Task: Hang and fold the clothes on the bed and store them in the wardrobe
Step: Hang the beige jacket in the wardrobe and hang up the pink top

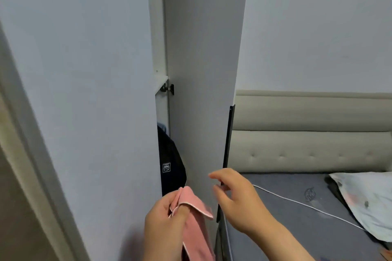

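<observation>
A pink garment (195, 229) is being gripped by the left hand (165, 220) while the wardrobe door (201, 70), likely needing wider opening, is being reached for by the relaxed, empty right hand (235, 199).

One wide-angle camera sat on the person's head, facing forward and somewhat down, very near the open wardrobe door (203, 59), which filled mid-frame; the bed (292, 216) lay at lower right.
</observation>
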`<act>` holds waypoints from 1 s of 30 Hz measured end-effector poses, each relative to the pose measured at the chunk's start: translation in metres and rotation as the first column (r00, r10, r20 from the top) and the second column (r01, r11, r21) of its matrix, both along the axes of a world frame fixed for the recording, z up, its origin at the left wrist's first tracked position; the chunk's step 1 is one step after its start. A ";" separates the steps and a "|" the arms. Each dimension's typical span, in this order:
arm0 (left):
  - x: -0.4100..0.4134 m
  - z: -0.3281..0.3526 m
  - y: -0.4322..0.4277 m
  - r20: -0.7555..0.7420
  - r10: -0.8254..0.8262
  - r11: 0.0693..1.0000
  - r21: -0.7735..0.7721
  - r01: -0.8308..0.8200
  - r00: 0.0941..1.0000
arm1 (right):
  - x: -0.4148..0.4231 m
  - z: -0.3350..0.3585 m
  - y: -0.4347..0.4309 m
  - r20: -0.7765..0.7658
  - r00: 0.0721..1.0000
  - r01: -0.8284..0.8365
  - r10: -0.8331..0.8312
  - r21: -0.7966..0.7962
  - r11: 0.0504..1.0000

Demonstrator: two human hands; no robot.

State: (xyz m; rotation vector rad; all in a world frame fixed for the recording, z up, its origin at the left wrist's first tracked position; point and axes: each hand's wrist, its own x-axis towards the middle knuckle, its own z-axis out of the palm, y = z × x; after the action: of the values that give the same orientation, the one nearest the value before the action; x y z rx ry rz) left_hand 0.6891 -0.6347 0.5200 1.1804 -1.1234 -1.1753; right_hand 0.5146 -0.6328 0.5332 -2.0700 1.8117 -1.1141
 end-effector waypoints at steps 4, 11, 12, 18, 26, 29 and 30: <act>-0.032 0.000 -0.040 0.030 0.091 0.993 0.067 -0.093 0.995 | -0.046 -0.014 -0.055 -0.192 0.980 -0.034 0.043 0.046 0.998; -0.059 -0.003 -0.096 0.066 0.177 0.980 0.080 -0.182 0.982 | -0.075 -0.044 -0.129 -0.104 0.986 -0.116 0.130 0.128 0.985; -0.064 -0.001 -0.101 0.038 0.191 0.977 0.087 -0.194 0.981 | -0.074 -0.045 -0.135 -0.098 0.984 -0.133 0.147 0.136 0.982; -0.069 0.003 -0.121 0.032 0.182 0.982 0.050 -0.183 0.983 | -0.069 -0.043 -0.156 -0.056 0.977 -0.198 0.204 0.092 0.976; -0.082 -0.004 -0.170 0.060 0.253 0.967 0.024 -0.255 0.966 | -0.076 -0.030 -0.220 -0.021 0.959 -0.283 0.284 0.039 0.958; -0.091 -0.009 -0.197 0.087 0.265 0.963 0.017 -0.267 0.960 | -0.081 -0.039 -0.261 0.053 0.939 -0.342 0.340 0.040 0.939; -0.094 -0.008 -0.208 0.075 0.284 0.958 0.017 -0.286 0.956 | -0.082 -0.043 -0.278 0.076 0.931 -0.361 0.357 0.044 0.932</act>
State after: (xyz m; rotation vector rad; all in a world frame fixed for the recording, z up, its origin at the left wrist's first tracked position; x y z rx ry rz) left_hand 0.5948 -0.8426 0.5124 1.3651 -0.9532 -0.9351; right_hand 0.4323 -0.9108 0.4906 -2.1835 1.3411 -1.0029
